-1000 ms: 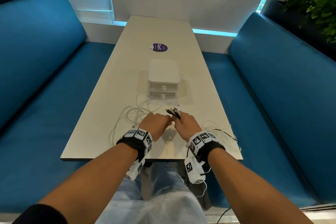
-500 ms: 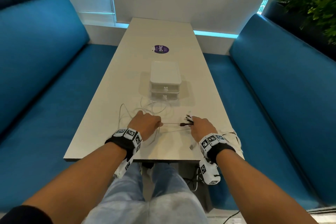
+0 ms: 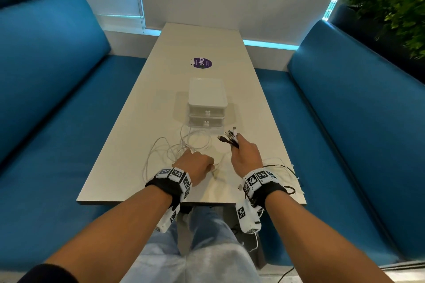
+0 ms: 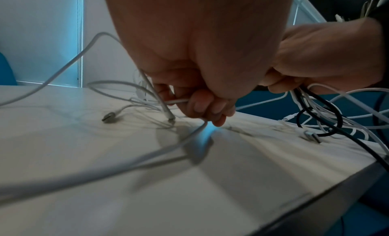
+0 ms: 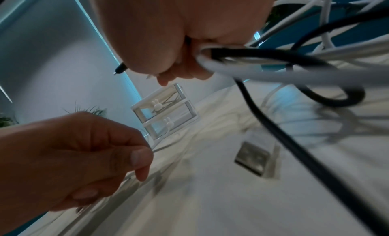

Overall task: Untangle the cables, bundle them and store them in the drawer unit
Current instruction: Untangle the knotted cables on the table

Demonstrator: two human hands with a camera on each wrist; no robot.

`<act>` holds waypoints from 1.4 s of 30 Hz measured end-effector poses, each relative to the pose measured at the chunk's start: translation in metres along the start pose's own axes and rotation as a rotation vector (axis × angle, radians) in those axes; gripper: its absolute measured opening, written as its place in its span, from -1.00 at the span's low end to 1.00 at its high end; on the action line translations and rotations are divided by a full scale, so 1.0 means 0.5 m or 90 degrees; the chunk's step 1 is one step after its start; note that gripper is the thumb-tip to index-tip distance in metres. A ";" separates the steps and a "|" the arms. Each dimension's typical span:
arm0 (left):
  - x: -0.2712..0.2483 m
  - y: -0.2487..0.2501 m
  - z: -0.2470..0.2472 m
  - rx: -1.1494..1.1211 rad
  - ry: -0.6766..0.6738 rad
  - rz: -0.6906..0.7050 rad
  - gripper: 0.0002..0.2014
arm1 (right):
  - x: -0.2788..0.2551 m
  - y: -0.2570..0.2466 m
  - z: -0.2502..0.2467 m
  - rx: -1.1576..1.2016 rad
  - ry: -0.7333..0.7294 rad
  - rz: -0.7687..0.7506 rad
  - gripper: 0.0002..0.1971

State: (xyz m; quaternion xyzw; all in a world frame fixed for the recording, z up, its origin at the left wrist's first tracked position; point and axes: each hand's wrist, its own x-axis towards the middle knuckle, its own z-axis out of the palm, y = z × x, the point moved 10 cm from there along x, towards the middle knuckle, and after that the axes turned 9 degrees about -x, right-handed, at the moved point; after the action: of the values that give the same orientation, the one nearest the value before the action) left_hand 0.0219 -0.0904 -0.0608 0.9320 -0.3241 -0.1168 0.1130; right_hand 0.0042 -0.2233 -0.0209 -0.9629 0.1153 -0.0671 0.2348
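Observation:
A white two-drawer unit (image 3: 207,103) (image 5: 166,113) stands mid-table with both drawers closed. Loose white cables (image 3: 184,145) (image 4: 69,59) loop on the table (image 3: 128,167) between it and my hands. My left hand (image 3: 195,165) (image 4: 202,104) is low on the table, fingers curled round a thin white cable (image 4: 174,101). My right hand (image 3: 245,156) (image 5: 185,68) is raised a little and grips a bunch of black and white cables (image 5: 263,56), whose plug ends (image 3: 230,136) stick out forward. Their slack trails toward the table's right front corner (image 3: 285,172).
A purple round sticker (image 3: 201,63) lies beyond the drawer unit. Blue benches (image 3: 57,110) flank the narrow table on both sides. Plants (image 3: 391,2) stand behind the right bench. A USB plug (image 5: 252,158) rests on the table below my right hand.
My hands have drawn apart and a thin strand between them was pulled taut. Now the right hand has lifted its cable bunch up and right, while the left stays low.

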 end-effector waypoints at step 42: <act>0.014 -0.041 -0.023 -0.177 0.023 -0.018 -0.70 | 0.002 0.041 0.053 -0.165 -0.175 -0.012 -0.79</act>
State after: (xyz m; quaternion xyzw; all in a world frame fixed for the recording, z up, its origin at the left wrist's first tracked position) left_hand 0.0422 -0.0775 -0.0570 0.9138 -0.2894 -0.1455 0.2449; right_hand 0.0062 -0.2294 -0.0539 -0.9861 0.0809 0.0784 0.1220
